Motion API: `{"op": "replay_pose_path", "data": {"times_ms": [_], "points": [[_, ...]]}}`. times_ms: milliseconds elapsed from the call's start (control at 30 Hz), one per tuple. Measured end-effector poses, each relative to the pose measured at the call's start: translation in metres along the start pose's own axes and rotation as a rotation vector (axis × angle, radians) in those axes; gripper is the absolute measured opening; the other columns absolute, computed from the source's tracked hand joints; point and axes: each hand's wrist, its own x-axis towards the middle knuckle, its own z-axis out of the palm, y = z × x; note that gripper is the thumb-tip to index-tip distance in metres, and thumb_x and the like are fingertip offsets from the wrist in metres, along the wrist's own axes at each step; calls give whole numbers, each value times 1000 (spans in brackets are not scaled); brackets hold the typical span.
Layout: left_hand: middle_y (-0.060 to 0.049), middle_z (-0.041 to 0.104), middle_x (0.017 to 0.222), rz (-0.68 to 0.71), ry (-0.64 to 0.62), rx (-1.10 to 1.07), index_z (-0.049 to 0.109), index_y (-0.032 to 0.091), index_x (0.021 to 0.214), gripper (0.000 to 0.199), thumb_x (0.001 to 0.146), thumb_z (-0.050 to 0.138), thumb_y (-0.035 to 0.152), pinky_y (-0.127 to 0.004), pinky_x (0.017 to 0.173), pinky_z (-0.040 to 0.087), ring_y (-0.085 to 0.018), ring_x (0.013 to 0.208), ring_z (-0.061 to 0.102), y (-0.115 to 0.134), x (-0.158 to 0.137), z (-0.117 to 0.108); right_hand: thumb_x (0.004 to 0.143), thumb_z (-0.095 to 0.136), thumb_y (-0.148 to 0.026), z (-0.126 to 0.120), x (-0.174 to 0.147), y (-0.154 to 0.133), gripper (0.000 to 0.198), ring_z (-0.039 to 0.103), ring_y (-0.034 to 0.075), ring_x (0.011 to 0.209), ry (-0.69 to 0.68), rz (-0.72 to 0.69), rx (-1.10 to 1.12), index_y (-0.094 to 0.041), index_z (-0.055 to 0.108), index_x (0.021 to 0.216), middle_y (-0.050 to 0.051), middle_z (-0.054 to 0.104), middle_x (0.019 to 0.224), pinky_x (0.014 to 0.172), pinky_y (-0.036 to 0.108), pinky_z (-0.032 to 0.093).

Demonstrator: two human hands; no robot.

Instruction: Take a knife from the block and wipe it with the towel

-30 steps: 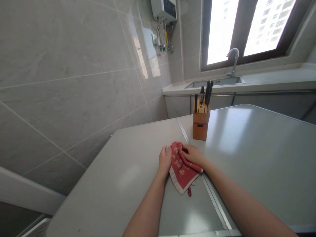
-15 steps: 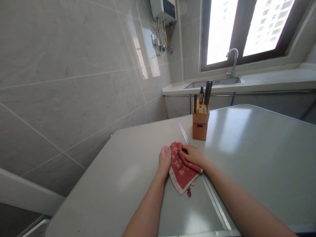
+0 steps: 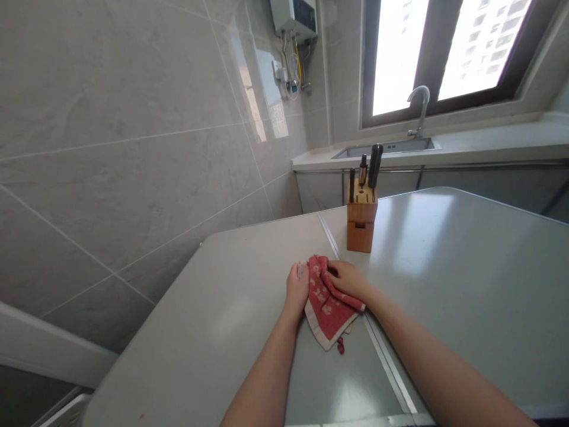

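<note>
Red cloth (image 3: pixel 326 308) with a pale border, lying on the grey table (image 3: pixel 444 279) between your two hands. Your left hand (image 3: pixel 297 289) curls around the cloth's left edge, fingers closed on the fabric near its far corner. Your right hand (image 3: pixel 349 279) rests on the cloth's upper right part, fingers bent and pinching a bunched fold just beside your left fingertips. The near corner of the cloth hangs toward you below both wrists, with a small red loop at its tip. Just beyond your right hand, apart from it, stands a wooden knife block (image 3: pixel 361 217) holding dark-handled knives upright. Farther off behind the block, a sink (image 3: pixel 384 148) and a faucet (image 3: pixel 420 110) sit under the window.
</note>
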Motion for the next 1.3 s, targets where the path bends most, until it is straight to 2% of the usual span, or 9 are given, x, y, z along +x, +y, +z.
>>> {"op": "replay_pose_path", "data": {"times_ms": [333, 833, 1300], "points": [[-5, 62, 81, -20, -16, 24, 55, 17, 84, 26, 82, 49, 42, -26, 70, 41, -16, 75, 54, 1, -1, 2, 85, 42, -30, -2, 0, -2, 27, 60, 21, 84, -26, 21, -36, -16, 63, 93, 10, 68, 93, 70, 26, 38], [-6, 63, 88, -32, -4, 68, 56, 15, 88, 24, 83, 48, 38, -26, 76, 42, -16, 79, 56, 6, -2, 2, 84, 42, -28, -3, 0, -3, 24, 60, 20, 81, -28, 25, -41, -17, 62, 90, 9, 68, 90, 69, 25, 37], [-4, 62, 81, -5, -8, 76, 56, 16, 84, 23, 83, 47, 38, -26, 73, 42, -15, 75, 54, 4, -1, 2, 85, 42, -30, -2, 1, -2, 26, 61, 20, 86, -26, 7, -16, -17, 63, 94, 9, 68, 96, 71, 26, 39]]}}
